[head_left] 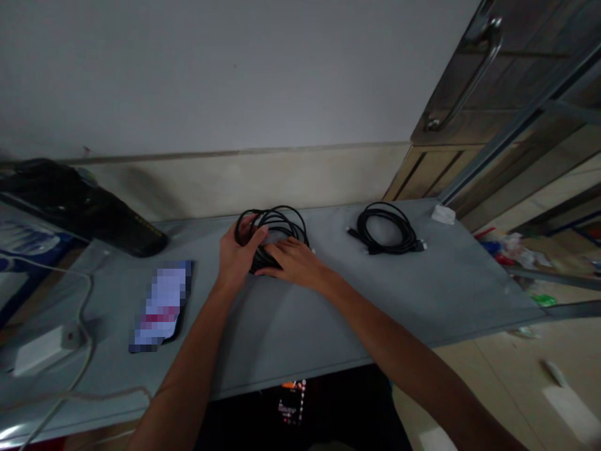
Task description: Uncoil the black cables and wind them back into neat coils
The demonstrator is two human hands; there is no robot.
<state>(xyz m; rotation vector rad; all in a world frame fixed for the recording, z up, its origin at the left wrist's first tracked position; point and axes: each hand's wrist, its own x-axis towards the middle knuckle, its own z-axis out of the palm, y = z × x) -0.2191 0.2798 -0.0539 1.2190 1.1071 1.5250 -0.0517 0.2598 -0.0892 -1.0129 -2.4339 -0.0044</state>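
A loosely coiled black cable (285, 219) lies on the grey tabletop near the wall, with both hands on it. My left hand (238, 254) wraps round the coil's left side, thumb over the loops and fingers behind them. My right hand (293, 260) reaches into the lower right part of the coil, its fingers bent around the strands; some fingertips are hidden. Farther right sits a second black cable (385, 230), neatly coiled, with its plugs showing at both sides. Neither hand touches that one.
Left of my forearm lies a phone (162, 307) with a lit screen. A white power adapter (47, 349) and pale cord are at the left edge. A dark bag (84, 203) leans at the back left. A small white block (443, 214) sits by the metal frame (507, 134).
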